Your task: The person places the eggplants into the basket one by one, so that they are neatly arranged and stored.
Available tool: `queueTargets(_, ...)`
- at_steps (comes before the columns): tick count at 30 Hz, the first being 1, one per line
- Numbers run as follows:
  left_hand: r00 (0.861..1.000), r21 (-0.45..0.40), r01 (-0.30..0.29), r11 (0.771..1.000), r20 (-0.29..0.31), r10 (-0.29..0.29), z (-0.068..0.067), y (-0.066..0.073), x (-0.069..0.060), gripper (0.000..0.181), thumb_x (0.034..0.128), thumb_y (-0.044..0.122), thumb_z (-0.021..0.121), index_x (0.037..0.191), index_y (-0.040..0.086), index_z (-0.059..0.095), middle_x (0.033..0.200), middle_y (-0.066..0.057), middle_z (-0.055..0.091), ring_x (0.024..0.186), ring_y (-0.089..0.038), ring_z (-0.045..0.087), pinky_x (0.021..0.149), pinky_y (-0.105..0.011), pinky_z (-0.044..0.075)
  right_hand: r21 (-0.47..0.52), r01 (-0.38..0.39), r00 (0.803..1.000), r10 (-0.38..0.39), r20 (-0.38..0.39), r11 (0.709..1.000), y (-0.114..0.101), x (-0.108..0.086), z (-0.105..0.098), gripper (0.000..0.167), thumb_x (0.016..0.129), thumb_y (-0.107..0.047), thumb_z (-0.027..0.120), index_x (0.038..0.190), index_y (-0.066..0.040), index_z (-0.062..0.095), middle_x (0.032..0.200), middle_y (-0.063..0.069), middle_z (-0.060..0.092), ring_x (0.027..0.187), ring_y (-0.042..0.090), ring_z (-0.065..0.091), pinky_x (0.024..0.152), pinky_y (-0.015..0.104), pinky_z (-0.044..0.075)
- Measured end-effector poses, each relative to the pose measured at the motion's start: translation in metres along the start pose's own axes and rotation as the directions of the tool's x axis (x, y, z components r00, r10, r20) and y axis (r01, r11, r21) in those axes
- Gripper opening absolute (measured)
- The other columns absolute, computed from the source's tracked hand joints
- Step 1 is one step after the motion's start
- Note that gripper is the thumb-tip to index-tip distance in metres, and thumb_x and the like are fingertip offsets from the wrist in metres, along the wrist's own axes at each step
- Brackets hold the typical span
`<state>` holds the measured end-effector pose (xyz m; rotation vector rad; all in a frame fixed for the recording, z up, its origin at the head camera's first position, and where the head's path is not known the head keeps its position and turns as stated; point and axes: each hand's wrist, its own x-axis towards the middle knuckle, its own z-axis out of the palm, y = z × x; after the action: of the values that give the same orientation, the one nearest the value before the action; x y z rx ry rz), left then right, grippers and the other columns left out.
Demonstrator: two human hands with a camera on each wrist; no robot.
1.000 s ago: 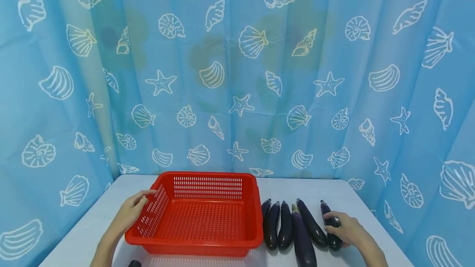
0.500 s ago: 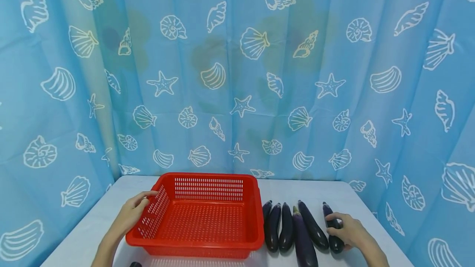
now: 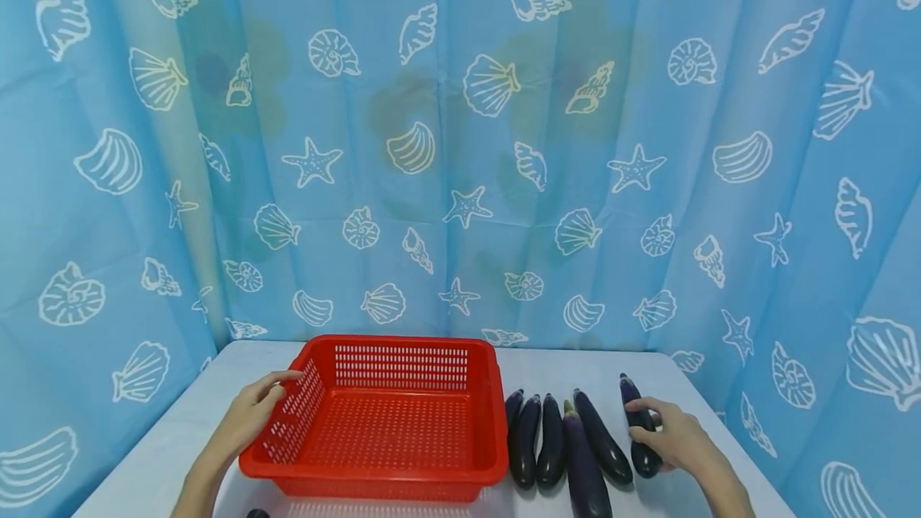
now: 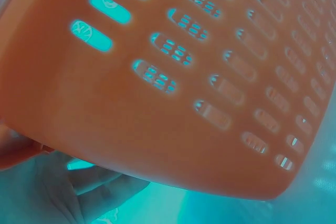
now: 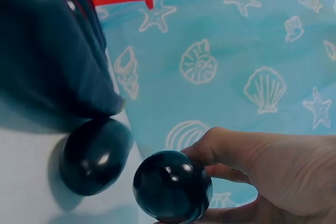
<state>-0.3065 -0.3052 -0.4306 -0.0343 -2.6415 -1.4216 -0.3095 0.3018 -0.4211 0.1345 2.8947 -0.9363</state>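
My right hand (image 3: 676, 432) grips the rightmost dark purple eggplant (image 3: 630, 400), with the thumb and fingers around its thick lower half. In the right wrist view that eggplant (image 5: 170, 187) is seen end-on between thumb and fingers. My left hand (image 3: 248, 412) holds the left rim of a red slotted plastic basket (image 3: 374, 482). The left wrist view has the basket's wall (image 4: 105, 108) filling most of it, with fingers (image 4: 113, 195) under the rim and the thumb largely hidden. Nothing lies inside the basket.
Several more eggplants (image 3: 551, 446) lie side by side, stems away from me, between the basket and my right hand. A dark rounded end (image 3: 257, 513) shows at the bottom edge. Behind the white table (image 3: 576, 362) hangs a blue shell-print curtain (image 3: 460, 142).
My right hand and the gripped eggplant have shifted slightly up in the head view, and the eggplant appears raised a little. The left hand and the basket stay put.
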Motion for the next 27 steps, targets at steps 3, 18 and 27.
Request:
queueTargets(3,1.000,-0.011,0.006,1.000,-0.001,-0.006,-0.001,0.001,0.000,0.040,0.1020,0.016,0.042,0.140,0.007,0.050,0.145,-0.027,0.046,0.107,-0.031,0.061,0.084,-0.042,0.060,0.013,0.003,1.000,-0.003,-0.013,1.000,-0.006,-0.003,-0.002,0.049,0.090,-0.024,0.066,0.134,-0.005,0.054,0.121,0.039,0.055,0.074,0.021,0.067,0.058,0.034,0.059)
queueTargets(18,0.999,-0.042,0.033,0.999,0.005,-0.033,0.000,0.000,0.001,0.041,0.1018,0.017,0.042,0.141,0.007,0.049,0.144,-0.028,0.046,0.106,-0.030,0.062,0.082,-0.044,0.060,0.045,0.028,0.997,-0.024,-0.079,0.999,-0.025,-0.008,0.003,0.050,0.086,-0.022,0.067,0.132,-0.005,0.056,0.118,0.036,0.059,0.074,0.023,0.069,0.055,0.033,0.059)
queueTargets(27,1.000,-0.045,0.026,0.999,0.006,-0.026,0.000,0.000,0.002,0.041,0.1021,0.017,0.042,0.141,0.007,0.049,0.145,-0.028,0.045,0.107,-0.031,0.062,0.082,-0.044,0.060,0.028,0.040,0.994,-0.037,-0.099,0.999,-0.037,-0.011,0.011,0.047,0.086,-0.020,0.066,0.130,-0.006,0.057,0.115,0.034,0.061,0.072,0.020,0.067,0.054,0.032,0.059)
